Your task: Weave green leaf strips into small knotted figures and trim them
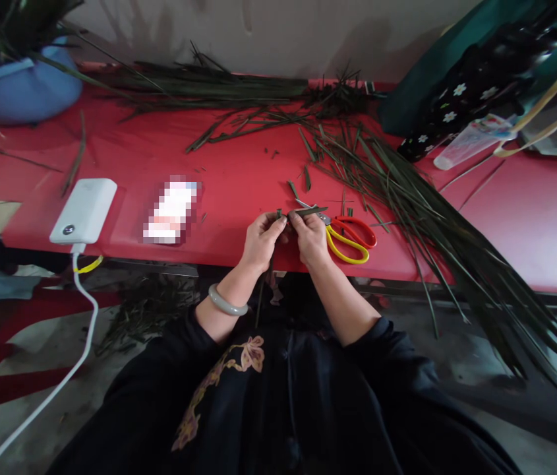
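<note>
Both of my hands meet at the front edge of the red table, pinching dark green leaf strips [312, 211]. My left hand [262, 239], with a pale bangle at the wrist, is closed on the strips, and one long end hangs down below it toward my lap. My right hand [310, 236] is closed with thumb and finger on the strip that points to the right. How the strips are folded between the fingertips is too small to make out. Just right of my right hand lie scissors [347, 239] with one red and one yellow handle, their blades partly behind the strip.
On the red table [238, 178] lie long leaf bundles [407, 178], some overhanging the front right edge. A white power bank [84, 210] with a cable and a blurred phone [172, 210] lie left. A blue basin [21, 89] holds leaves. A flowered black umbrella [456, 99] stands at the right.
</note>
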The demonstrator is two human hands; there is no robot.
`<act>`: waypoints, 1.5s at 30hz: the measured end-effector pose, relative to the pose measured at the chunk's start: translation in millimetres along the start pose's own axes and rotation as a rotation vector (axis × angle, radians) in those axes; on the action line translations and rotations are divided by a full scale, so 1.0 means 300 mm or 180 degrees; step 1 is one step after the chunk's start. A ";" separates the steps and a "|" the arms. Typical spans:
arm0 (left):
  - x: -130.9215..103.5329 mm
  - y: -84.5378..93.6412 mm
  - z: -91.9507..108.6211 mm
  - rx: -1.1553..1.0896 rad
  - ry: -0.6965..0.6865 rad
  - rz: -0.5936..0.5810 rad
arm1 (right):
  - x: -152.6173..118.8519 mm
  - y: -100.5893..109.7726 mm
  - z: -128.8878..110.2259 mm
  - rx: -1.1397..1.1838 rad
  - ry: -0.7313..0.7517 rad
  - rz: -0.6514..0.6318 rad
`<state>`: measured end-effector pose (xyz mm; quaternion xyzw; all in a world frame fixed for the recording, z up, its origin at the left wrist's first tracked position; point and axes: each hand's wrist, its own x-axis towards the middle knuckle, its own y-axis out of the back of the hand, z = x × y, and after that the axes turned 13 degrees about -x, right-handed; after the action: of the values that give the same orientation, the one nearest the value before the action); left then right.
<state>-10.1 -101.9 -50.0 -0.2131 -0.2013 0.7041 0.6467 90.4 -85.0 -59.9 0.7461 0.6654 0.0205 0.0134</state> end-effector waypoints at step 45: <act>0.022 0.010 -0.001 -0.0096 0.0156 -0.0035 | -0.004 0.008 0.016 -0.0245 0.0434 -0.0105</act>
<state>-12.9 -95.6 -52.0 -0.2389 -0.1972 0.6920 0.6520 92.7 -86.6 -64.6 0.7308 0.6757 0.0967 -0.0029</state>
